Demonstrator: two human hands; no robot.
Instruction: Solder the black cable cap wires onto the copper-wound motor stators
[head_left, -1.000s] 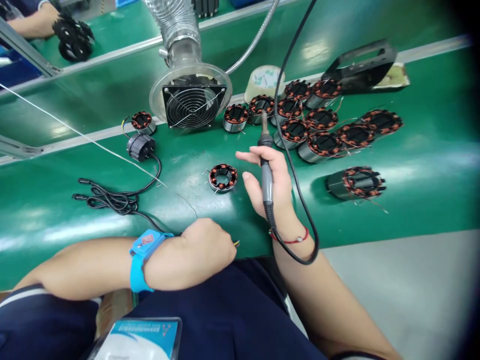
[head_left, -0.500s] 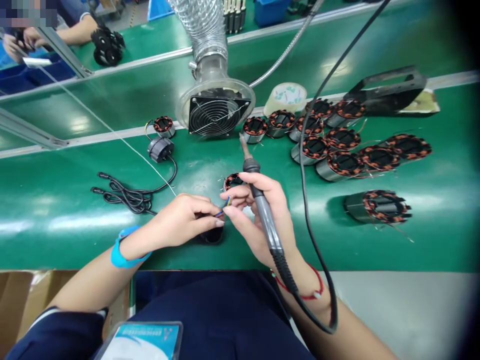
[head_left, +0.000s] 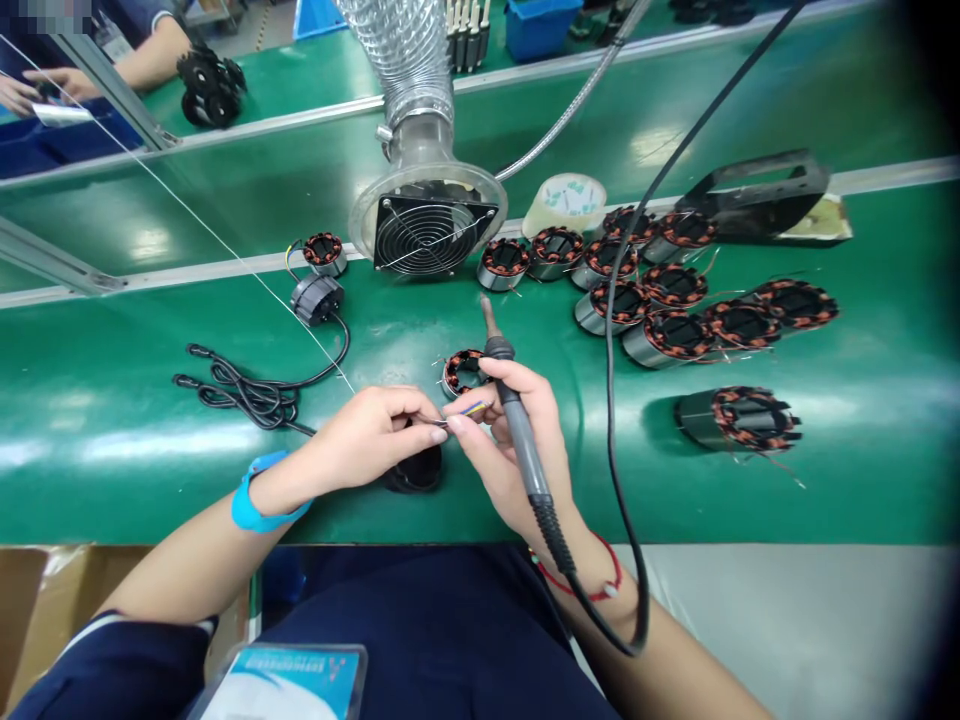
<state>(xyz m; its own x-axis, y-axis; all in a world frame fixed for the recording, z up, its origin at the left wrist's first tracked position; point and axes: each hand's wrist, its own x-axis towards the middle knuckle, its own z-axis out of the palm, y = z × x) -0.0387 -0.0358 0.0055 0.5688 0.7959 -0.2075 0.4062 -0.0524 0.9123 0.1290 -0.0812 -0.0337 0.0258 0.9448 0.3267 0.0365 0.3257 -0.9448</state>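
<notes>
My left hand pinches the thin coloured wires of a black round part that lies under it on the green bench. My right hand grips a soldering iron, tip pointing away from me, while its thumb and forefinger also pinch the same wire ends. A copper-wound stator lies just beyond my fingers.
Several more stators are grouped at the right, one on its side. A fume fan with hose, a tape roll, a black cable bundle and a wired stator stand around. Another person's arms work at the far left.
My left hand came up from my lap with the black part and its wires. My right hand drew in to meet it, and both now pinch the wire ends.
</notes>
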